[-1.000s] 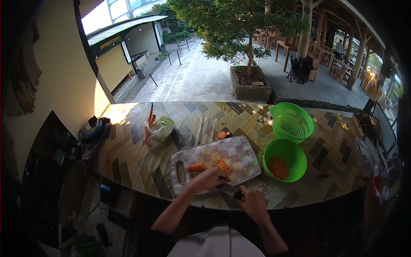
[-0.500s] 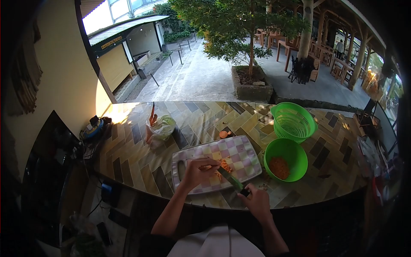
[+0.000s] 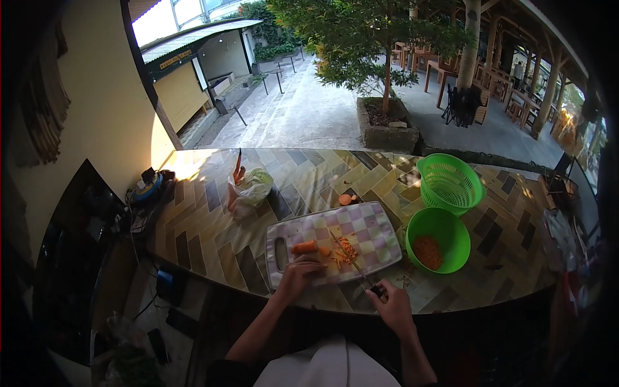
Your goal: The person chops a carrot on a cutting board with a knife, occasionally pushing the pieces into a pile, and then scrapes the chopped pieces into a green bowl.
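Observation:
My right hand is closed round the dark handle of a knife. Its blade points up and left across the cutting board, edge-on to me. Small chopped carrot pieces lie along the blade. At the board's left side, my left hand rests low with its fingers stretched to the right, apparently holding nothing. Just above those fingers lies a thick piece of carrot, with a small carrot slice to its right.
Right of the board stands a green bowl with orange bits inside, and behind it a green colander. Carrot ends lie beyond the board. A plastic bag with carrots is at the back left. Cables and a blue device sit far left.
My left hand has let go of the carrot and moved down toward the near edge of the board. The knife blade has turned from its flat side to edge-on. The view has shifted slightly.

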Tool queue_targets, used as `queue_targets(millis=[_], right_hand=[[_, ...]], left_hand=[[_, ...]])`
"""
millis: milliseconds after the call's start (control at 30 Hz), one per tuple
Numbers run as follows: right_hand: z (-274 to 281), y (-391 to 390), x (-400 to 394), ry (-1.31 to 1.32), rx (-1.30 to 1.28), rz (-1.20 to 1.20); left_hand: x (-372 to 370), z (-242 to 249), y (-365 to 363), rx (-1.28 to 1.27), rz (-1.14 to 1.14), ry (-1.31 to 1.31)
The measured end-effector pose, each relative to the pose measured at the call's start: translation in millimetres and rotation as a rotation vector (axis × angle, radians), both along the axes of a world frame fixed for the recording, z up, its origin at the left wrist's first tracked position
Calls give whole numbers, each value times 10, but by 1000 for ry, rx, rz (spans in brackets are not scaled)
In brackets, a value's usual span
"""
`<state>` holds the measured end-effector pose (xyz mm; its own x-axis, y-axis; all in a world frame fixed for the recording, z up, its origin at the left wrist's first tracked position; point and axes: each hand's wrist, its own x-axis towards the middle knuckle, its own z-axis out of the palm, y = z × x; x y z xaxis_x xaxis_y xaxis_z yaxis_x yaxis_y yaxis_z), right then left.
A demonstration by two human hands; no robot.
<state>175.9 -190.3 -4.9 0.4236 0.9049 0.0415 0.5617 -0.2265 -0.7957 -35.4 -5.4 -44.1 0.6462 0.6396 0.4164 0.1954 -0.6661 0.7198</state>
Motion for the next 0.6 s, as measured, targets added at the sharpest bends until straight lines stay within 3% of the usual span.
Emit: queue_targets(millis=[200,300,400,600], right_hand=[[58,-40,8,0,-12,-18],[46,-69,17,-4,-7,-32],[50,-101,11,1,-5,-39],[77,-157,-5,17,-13,-37]], left_hand=[[104,215,63,41,-49,20],[262,382,87,41,-2,155],[367,366,178,155,-67,302],[442,272,272,80,-71,378]])
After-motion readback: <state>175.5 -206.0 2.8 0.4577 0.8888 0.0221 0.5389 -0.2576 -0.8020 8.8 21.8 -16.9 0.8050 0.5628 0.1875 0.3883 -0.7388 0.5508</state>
